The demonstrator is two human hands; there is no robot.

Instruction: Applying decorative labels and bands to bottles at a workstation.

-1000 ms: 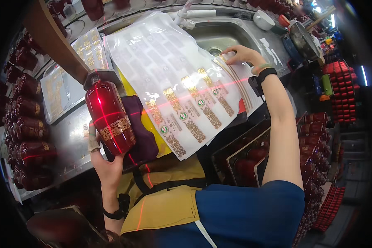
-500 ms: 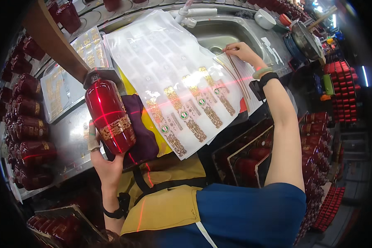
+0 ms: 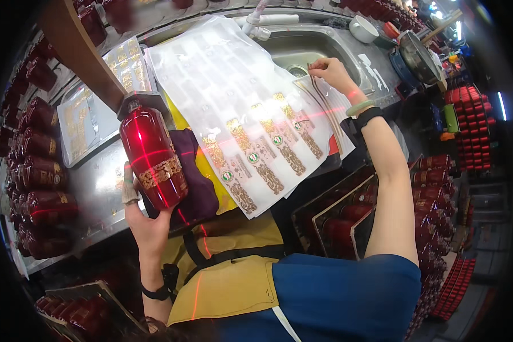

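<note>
Red bottle (image 3: 154,154), one, glossy, gold band around the lower body, contents not discernible; lying tilted, neck seated at a dark block (image 3: 170,107) on the end of a brown bar (image 3: 85,48). Further red bottles (image 3: 43,171), stacked along the left of the metal worktop (image 3: 100,191). Crate (image 3: 320,225), right of the apron, holding red bottles; a second crate (image 3: 122,302), lower left, likewise filled. Metal tray (image 3: 111,137), bearing sheets of gold stickers, partly hidden by the bar. Sink (image 3: 325,45), steel, drain visible, its left part overlapped by the label sheets (image 3: 211,74), which are white, printed with gold and brown labels, and spread over much of the worktop. White bowl (image 3: 363,28) and dark pan (image 3: 419,57), beyond the sink to the right. Purple cloth (image 3: 196,185), between bottle and label sheets; yellow sheet (image 3: 225,199), showing from beneath the latter. Left grip (image 3: 147,231): curled around the base of the red bottle, fingers along its left side, thumb beneath. Right grip (image 3: 332,74): thumb and fingers pinched on the upper end of a thin brown strip (image 3: 318,90), near the sink drain, well apart from the bottle.
</note>
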